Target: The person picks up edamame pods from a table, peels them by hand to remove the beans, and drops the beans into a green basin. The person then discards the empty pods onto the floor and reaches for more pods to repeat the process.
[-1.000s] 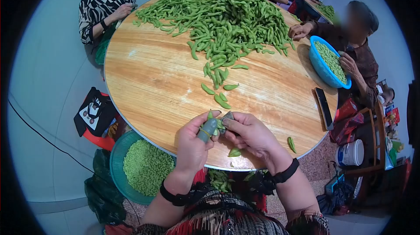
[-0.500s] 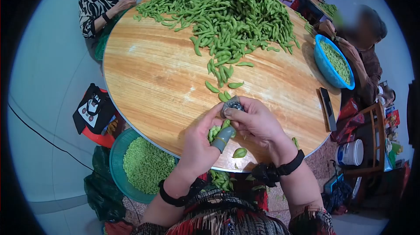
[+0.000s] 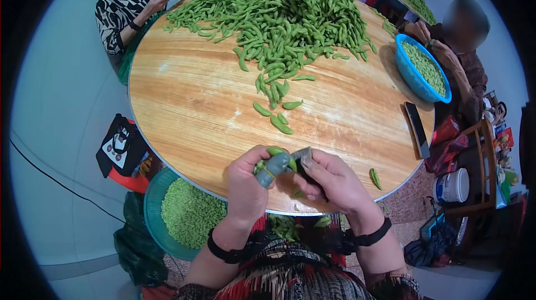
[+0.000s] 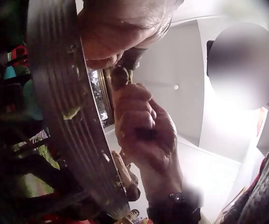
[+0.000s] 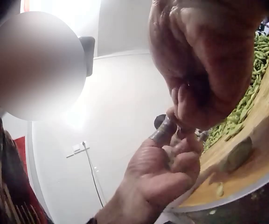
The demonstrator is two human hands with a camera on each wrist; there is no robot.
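Observation:
Over the near edge of the round wooden table, my left hand holds a green edamame pod, with its thumb in a grey rubber finger cover lying across it. More green shows between the left fingers. From the other side my right hand, also wearing a grey cover on a finger, pinches at the end of the pod. Both wrist views show the fingertips of the hands meeting, the pod itself mostly hidden there. Several loose pods lie just beyond the hands.
A large edamame heap covers the far tabletop. Shelled beans fill a green basket below left and a blue basin at right. A phone lies near the right edge. Other people sit around the table.
Both hands went away from the body and back toward the near edge, and are slightly farther apart now. The left thumb has swung across a pod. The person at far left has brought both hands together.

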